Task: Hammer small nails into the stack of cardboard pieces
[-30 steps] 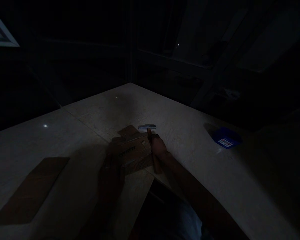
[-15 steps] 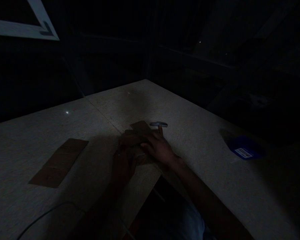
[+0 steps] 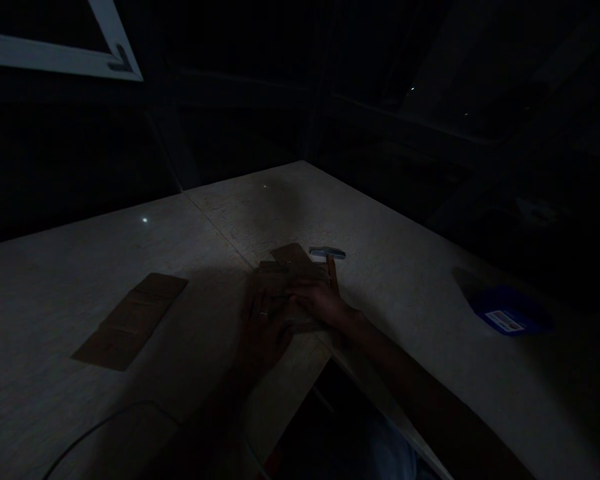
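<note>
The scene is very dark. A brown cardboard piece (image 3: 287, 261) lies on the pale table (image 3: 390, 267) near its inner corner. My left hand (image 3: 263, 327), with a ring on one finger, rests on the near part of the cardboard with fingers laid flat. My right hand (image 3: 317, 300) lies on the cardboard just to the right, fingers curled down onto it. A hammer (image 3: 329, 254) with a metal head and wooden handle lies on the table just beyond my right hand, not held.
A second flat brown cardboard strip (image 3: 133, 319) lies to the left. A blue container (image 3: 510, 312) with a label sits at the right. A thin cable (image 3: 100, 427) curves across the near left. A white frame (image 3: 60, 57) shows top left.
My right hand has let go of the hammer's handle and moved onto the cardboard beside my left hand. The camera view has shifted, so everything sits further right.
</note>
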The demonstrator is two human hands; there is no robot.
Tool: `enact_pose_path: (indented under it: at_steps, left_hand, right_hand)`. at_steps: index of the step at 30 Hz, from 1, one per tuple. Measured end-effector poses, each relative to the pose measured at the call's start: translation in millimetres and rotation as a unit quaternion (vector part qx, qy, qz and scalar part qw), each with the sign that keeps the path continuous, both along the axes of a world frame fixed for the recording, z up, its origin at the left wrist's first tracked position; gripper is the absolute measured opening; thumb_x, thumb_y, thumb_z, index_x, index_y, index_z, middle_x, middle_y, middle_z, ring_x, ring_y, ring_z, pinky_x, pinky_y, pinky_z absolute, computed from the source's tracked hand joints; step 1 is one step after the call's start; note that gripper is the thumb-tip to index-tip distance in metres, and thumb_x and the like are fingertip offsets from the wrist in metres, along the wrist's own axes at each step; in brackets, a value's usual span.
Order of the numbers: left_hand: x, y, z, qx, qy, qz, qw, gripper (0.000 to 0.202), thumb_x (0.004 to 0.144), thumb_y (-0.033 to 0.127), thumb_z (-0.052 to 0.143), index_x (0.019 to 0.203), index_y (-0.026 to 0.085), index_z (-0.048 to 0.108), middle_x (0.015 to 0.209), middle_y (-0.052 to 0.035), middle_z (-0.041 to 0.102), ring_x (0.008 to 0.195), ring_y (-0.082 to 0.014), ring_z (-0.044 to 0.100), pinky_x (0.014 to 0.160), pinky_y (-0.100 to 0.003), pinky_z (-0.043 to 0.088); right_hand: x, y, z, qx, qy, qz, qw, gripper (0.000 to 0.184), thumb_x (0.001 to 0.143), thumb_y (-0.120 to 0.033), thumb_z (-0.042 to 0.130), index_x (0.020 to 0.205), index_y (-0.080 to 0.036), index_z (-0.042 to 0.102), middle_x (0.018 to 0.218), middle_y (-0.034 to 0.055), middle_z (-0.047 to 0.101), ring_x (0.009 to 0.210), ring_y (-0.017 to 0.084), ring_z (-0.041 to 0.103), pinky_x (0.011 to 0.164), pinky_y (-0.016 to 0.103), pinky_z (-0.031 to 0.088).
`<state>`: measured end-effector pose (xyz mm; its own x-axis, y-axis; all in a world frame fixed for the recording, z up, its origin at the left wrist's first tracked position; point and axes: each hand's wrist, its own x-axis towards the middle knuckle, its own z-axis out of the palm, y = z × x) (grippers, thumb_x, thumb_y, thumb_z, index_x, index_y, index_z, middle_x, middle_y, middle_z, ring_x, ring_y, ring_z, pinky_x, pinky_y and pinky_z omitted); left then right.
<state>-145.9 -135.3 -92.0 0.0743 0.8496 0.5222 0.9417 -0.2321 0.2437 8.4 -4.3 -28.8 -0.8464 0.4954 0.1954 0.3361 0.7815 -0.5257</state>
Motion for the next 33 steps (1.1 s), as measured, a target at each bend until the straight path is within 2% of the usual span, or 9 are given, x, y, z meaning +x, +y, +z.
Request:
enact_pose_path:
  at_steps: [4, 7, 10, 14, 16, 20, 24, 29, 33]
  left_hand:
    - [2.2, -0.9, 2.8, -0.022, 0.011, 0.018, 1.000, 0.045, 0.094, 0.039, 0.057, 0.135, 0.021, 0.060, 0.153, -0.0181, 0.046, 0.149, -0.0383, 0.030, 0.117, -0.062, 0.030]
    - [3.8, -0.8, 3.7, -0.028, 0.009, 0.025, 0.999, 0.046, 0.094, 0.041, 0.057, 0.135, 0.020, 0.061, 0.152, -0.0186, 0.048, 0.148, -0.0381, 0.032, 0.118, -0.062, 0.029]
    - [3.6, -0.4, 3.4, -0.032, 0.001, 0.022, 0.999, 0.047, 0.094, 0.041, 0.058, 0.135, 0.019, 0.061, 0.150, -0.0190, 0.050, 0.149, -0.0383, 0.031, 0.118, -0.062, 0.028]
    - [3.3, -0.2, 4.5, -0.030, -0.008, 0.014, 0.999, 0.047, 0.093, 0.038, 0.059, 0.136, 0.019, 0.060, 0.148, -0.0178, 0.053, 0.149, -0.0375, 0.031, 0.119, -0.062, 0.027]
    - [3.9, -0.2, 5.6, -0.033, -0.008, 0.014, 0.999, 0.044, 0.094, 0.037, 0.058, 0.135, 0.021, 0.061, 0.146, -0.0162, 0.054, 0.147, -0.0367, 0.033, 0.119, -0.063, 0.026]
    - [4.9, -0.9, 5.3, -0.023, -0.010, 0.022, 0.999, 0.042, 0.095, 0.039, 0.057, 0.132, 0.021, 0.062, 0.146, -0.0155, 0.054, 0.147, -0.0372, 0.033, 0.119, -0.063, 0.027]
    - [4.6, -1.0, 2.5, -0.023, -0.016, 0.027, 0.999, 0.045, 0.093, 0.040, 0.058, 0.134, 0.021, 0.061, 0.147, -0.0167, 0.053, 0.147, -0.0381, 0.034, 0.118, -0.063, 0.029]
    - [5.0, -0.2, 2.2, -0.035, -0.013, 0.033, 0.999, 0.048, 0.093, 0.042, 0.058, 0.137, 0.022, 0.060, 0.151, -0.0179, 0.049, 0.147, -0.0396, 0.033, 0.117, -0.063, 0.031]
    - [5.9, -0.2, 1.8, -0.038, -0.016, 0.038, 0.998, 0.050, 0.092, 0.042, 0.060, 0.138, 0.022, 0.060, 0.151, -0.0181, 0.049, 0.148, -0.0397, 0.032, 0.118, -0.062, 0.029]
  right_hand:
    - [5.4, -2.6, 3.4, 0.011, 0.022, 0.063, 0.998, 0.037, 0.089, -0.001, 0.058, 0.113, -0.024, 0.076, 0.114, 0.0079, 0.075, 0.115, 0.020, 0.067, 0.101, 0.035, 0.051]
    - [9.1, -2.6, 8.1, 0.005, 0.046, 0.042, 0.998, 0.036, 0.092, -0.005, 0.056, 0.116, -0.025, 0.075, 0.120, 0.0069, 0.074, 0.119, 0.020, 0.065, 0.103, 0.037, 0.050]
    - [8.6, 7.6, 11.3, -0.017, 0.062, -0.067, 0.996, 0.030, 0.094, -0.011, 0.057, 0.114, -0.025, 0.075, 0.119, 0.0063, 0.075, 0.114, 0.020, 0.068, 0.101, 0.038, 0.051]
    - [-1.7, 39.0, 11.5, -0.054, 0.033, -0.265, 0.962, 0.021, 0.091, -0.015, 0.062, 0.104, -0.022, 0.077, 0.110, 0.0061, 0.078, 0.106, 0.021, 0.071, 0.097, 0.037, 0.052]
    - [-8.7, 54.9, 9.9, -0.063, 0.012, -0.310, 0.949, 0.022, 0.090, -0.013, 0.060, 0.102, -0.019, 0.077, 0.105, 0.0072, 0.079, 0.100, 0.020, 0.073, 0.092, 0.034, 0.054]
    - [-20.0, 70.8, 5.1, -0.062, -0.016, -0.347, 0.936, 0.026, 0.090, -0.009, 0.055, 0.102, -0.015, 0.077, 0.102, 0.0106, 0.079, 0.098, 0.022, 0.074, 0.090, 0.033, 0.053]
    - [-19.9, 68.8, 2.5, -0.053, -0.028, -0.356, 0.933, 0.029, 0.091, -0.008, 0.051, 0.103, -0.017, 0.076, 0.109, 0.0109, 0.078, 0.105, 0.023, 0.072, 0.093, 0.033, 0.051]
    - [-3.5, 55.1, 6.4, -0.037, -0.018, -0.343, 0.938, 0.033, 0.094, -0.010, 0.048, 0.112, -0.019, 0.074, 0.114, 0.0089, 0.076, 0.109, 0.021, 0.070, 0.096, 0.034, 0.050]
    - [4.9, 28.4, 13.0, -0.059, -0.028, -0.204, 0.977, 0.020, 0.097, -0.023, 0.057, 0.106, -0.021, 0.075, 0.106, 0.0065, 0.077, 0.101, 0.021, 0.071, 0.093, 0.037, 0.051]
